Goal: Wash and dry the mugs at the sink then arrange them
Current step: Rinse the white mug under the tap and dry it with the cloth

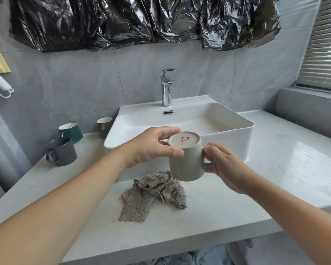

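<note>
left hand pinches the upturned beige ceramic mug at its base, right hand curled round the handle. probably wet, slippery, breakable, so hold the handle.

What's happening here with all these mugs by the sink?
A person is holding a beige mug upside down in front of the white sink. The left hand grips its base, and the right hand holds the handle. A crumpled grey cloth lies on the counter just below. Three more mugs stand left of the sink: a dark grey mug, a green mug and a metallic-looking mug. No water is running from the tap.
</note>
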